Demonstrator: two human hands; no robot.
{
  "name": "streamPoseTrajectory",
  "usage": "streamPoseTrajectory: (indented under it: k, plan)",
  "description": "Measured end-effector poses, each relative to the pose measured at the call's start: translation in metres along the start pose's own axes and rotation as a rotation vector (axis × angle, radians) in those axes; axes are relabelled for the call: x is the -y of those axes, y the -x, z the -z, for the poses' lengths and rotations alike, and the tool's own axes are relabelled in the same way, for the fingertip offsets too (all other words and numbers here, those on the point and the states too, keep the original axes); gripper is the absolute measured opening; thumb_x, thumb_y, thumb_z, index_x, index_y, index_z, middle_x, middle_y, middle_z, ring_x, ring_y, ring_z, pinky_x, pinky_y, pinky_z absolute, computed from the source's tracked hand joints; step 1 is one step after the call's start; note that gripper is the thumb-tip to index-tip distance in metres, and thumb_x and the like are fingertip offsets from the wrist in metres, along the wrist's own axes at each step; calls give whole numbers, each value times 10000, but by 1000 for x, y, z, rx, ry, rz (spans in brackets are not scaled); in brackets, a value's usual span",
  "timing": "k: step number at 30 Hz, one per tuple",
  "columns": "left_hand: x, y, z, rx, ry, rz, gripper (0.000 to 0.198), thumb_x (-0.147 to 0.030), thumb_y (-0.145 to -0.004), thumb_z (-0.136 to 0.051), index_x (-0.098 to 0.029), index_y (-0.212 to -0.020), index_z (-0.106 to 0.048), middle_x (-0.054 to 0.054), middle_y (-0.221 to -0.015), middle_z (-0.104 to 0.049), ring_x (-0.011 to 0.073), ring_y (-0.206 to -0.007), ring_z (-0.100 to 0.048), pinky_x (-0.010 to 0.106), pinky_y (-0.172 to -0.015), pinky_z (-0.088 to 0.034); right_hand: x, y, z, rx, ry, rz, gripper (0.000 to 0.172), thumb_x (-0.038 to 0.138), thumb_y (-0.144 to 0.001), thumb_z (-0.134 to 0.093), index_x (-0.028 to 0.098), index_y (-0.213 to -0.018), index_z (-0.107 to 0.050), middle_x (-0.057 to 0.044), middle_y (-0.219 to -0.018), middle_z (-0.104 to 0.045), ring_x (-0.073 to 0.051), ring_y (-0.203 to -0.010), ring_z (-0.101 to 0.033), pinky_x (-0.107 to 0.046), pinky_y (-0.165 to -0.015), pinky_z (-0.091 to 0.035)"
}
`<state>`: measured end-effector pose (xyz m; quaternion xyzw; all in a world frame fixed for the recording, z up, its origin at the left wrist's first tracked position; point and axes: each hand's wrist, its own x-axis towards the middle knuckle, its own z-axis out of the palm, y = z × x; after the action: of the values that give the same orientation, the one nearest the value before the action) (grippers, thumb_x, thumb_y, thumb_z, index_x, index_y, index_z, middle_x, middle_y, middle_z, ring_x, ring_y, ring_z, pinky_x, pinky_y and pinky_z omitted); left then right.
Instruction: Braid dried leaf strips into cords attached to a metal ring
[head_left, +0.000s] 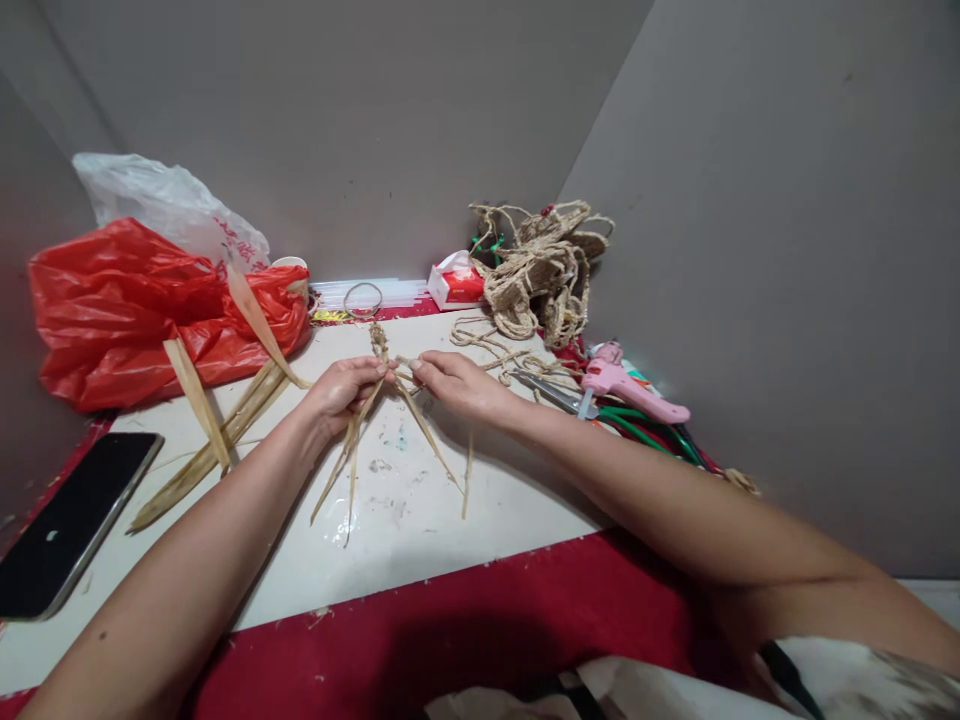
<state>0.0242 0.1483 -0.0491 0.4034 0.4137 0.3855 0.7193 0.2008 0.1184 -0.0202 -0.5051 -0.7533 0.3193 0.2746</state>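
A small braided piece of dry plant fibre [379, 340] points away from me above the white board, with loose strands fanning out below it. My left hand [346, 392] is closed, thumb and fingers pinching the strands at the base of the braid. Just right of it, my right hand [454, 382] pinches a strand between thumb and forefinger, close to the left fingertips. Several strand ends [429, 435] hang toward me over the board. To the left lie wide dry leaf strips [214, 440], some flat and one bent upward.
A red plastic bag [142, 310] and a clear bag [172, 205] stand back left; a phone [75, 525] lies front left. Glue sticks [397, 292], a tissue pack [456, 282] and braided rope [544, 265] line the back. Scissors [555, 388] and a pink glue gun [630, 385] lie right.
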Motion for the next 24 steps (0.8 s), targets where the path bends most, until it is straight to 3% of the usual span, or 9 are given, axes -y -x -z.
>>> streamPoseTrajectory:
  k: [8, 11, 16, 24]
  plan:
    - [-1, 0, 0, 6, 23, 0, 155, -110, -647, -706, -70, -787, -653, 33, -672, -650, -27, -350, -220, 129, -321, -114, -6, -11, -10, -47, -162, -168, 251, 257, -888, -349, 179, -664, -433, 48, -519, -373, -104, -495, -358, -234, -523, -292]
    - [-1, 0, -1, -1, 28, 0, 178, -102, -645, -703, -69, -814, -658, 55, -714, -677, -26, -350, -216, 130, -318, -123, -12, -12, -13, -104, -150, -155, 261, 263, -886, -352, 180, -652, -433, 41, -522, -384, -107, -501, -371, -233, -521, -296]
    - [1, 0, -1, 1, 24, -16, 157, -113, -636, -702, -72, -778, -648, 59, -718, -677, -26, -354, -216, 124, -319, -126, -18, -10, -18, -115, 38, -23, 260, 257, -896, -353, 177, -662, -434, 8, -604, -464, -118, -589, -435, -230, -585, -329]
    - [0, -1, 1, -8, 11, -13, 132, -107, -628, -672, -70, -753, -649, 17, -613, -612, -24, -350, -213, 129, -323, -104, -17, -6, -25, -75, 350, -23, 294, 297, -938, -299, 163, -833, -539, -73, -796, -623, -165, -733, -539, -257, -672, -346]
